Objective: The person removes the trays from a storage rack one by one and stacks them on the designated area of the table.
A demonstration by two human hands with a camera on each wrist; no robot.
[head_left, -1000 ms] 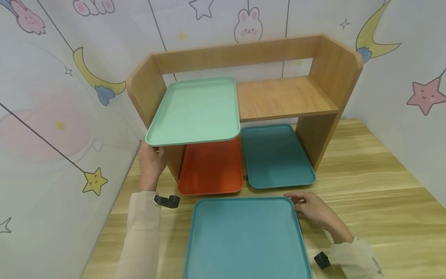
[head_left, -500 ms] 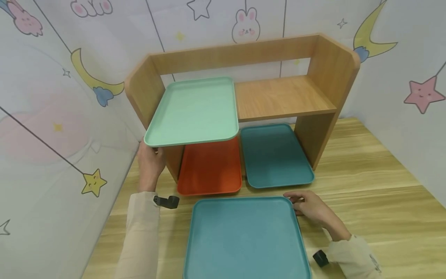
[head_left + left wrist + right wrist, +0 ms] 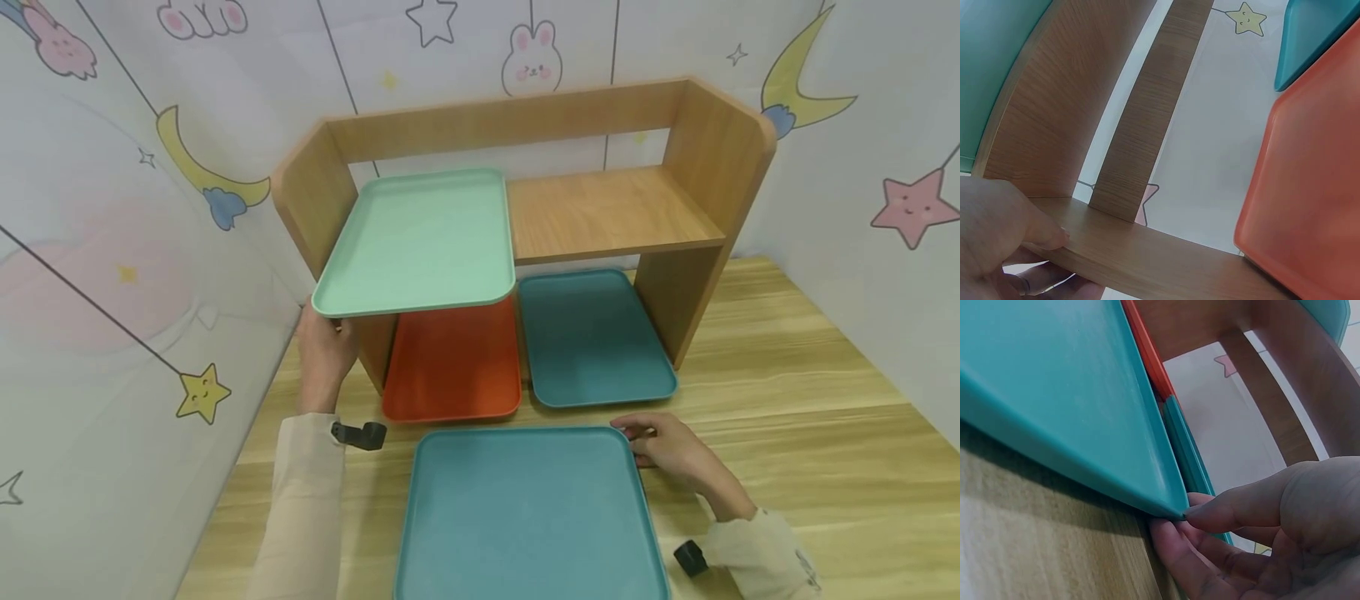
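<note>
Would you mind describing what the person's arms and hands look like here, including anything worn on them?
Both hands are bare: the left hand and the right hand wear no gloves, and no rings are visible. Both arms wear long, loose sleeves of pale beige cloth, the left sleeve and the right sleeve. A small black device sits at each wrist.

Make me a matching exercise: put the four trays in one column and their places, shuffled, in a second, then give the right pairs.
Things:
1. mint green tray
2. orange tray
3. small teal tray
4. large teal tray

Places:
A. under the wooden shelf, on the right
B. on the table in front, right hand at its corner
C. on top of the shelf, left side
D. under the shelf, on the left

Pairs: 1-C, 2-D, 3-A, 4-B
</note>
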